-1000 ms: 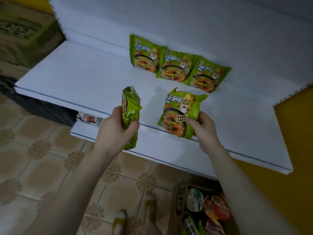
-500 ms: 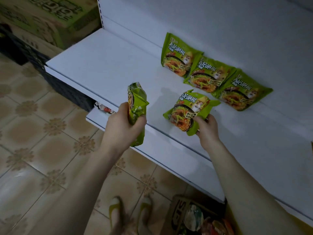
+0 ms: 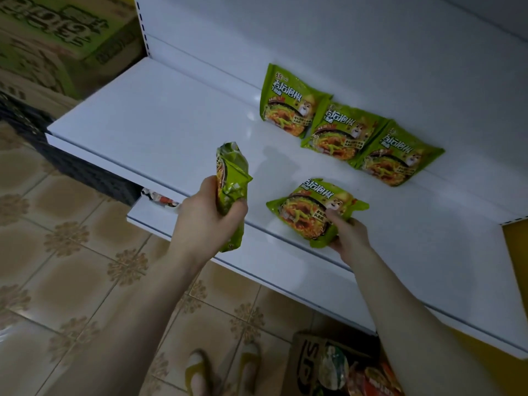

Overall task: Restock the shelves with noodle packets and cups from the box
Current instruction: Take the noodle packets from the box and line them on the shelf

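Note:
Three green noodle packets (image 3: 337, 124) lean in an overlapping row against the back wall of the white shelf (image 3: 160, 118). My left hand (image 3: 205, 215) grips another green packet (image 3: 231, 184) upright, edge-on, over the shelf's front edge. My right hand (image 3: 347, 232) pinches the near corner of a fourth green packet (image 3: 311, 210), which lies face up on the shelf in front of the row. The cardboard box (image 3: 307, 364) stands on the floor at the bottom, with noodle cups (image 3: 334, 367) and packets inside, partly hidden by my right forearm.
A lower white shelf (image 3: 257, 261) juts out under the upper one, with a red and white packet (image 3: 160, 197) at its left end. Green cartons (image 3: 57, 38) and a dark crate (image 3: 71, 164) stand at the left. My slippered feet (image 3: 223, 372) stand on patterned floor tiles.
The view has shifted, so the shelf sits further right and lower. My right hand has lowered its packet flatter onto the shelf. My left hand still holds its packet upright.

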The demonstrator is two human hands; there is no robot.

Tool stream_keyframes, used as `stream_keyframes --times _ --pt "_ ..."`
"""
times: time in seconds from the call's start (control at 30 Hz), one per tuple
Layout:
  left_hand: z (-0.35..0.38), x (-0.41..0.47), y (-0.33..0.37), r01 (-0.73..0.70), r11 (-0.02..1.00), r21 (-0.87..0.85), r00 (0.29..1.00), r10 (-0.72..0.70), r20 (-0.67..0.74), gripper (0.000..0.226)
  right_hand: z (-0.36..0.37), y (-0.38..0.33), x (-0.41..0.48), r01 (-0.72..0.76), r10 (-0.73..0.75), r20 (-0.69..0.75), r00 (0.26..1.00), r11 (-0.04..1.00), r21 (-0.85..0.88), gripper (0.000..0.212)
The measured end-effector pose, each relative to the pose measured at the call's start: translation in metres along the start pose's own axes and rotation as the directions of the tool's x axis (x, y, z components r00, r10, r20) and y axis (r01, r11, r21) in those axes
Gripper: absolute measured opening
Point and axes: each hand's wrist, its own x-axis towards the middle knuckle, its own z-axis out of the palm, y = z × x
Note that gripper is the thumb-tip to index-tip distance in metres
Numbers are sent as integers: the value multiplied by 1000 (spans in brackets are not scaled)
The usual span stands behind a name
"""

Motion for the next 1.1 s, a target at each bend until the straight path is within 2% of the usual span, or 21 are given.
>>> stream_keyframes --times 0.1,0.27,0.33,0.47,0.57,0.7,0.9,1.0,1.1 --pt "-1 7 -3 -4 1000 -1 1000 4 -5 32 21 -4 4 92 -91 25 996 995 -32 25" --pt "-1 21 -7 4 1000 6 999 -3 -49 31 67 -18 27 263 -261 55 964 963 -48 21" --pt "0 29 -10 6 1000 14 997 -5 -78 24 85 -30 44 335 -332 86 939 942 -18 27" --pt "5 48 -14 37 999 -37 986 -42 -161 19 118 -66 77 492 -483 106 869 867 -80 46" --pt "9 60 -13 46 995 -93 980 -63 -188 19 132 -88 97 559 -546 129 828 822 -110 43" --pt "19 81 -19 55 989 -138 970 -86 -228 20 148 -101 125 610 -586 175 791 779 -148 41" --pt "31 95 -23 63 981 -184 965 -107 -241 21 155 -98 151 600 -607 63 792 754 -267 42" --pt "34 97 -24 62 980 -187 966 -106 -237 21 154 -97 159 610 -641 44 766 704 -363 42" --pt "36 100 -25 64 979 -193 966 -109 -232 19 158 -101 163 627 -669 9 743 692 -359 37"
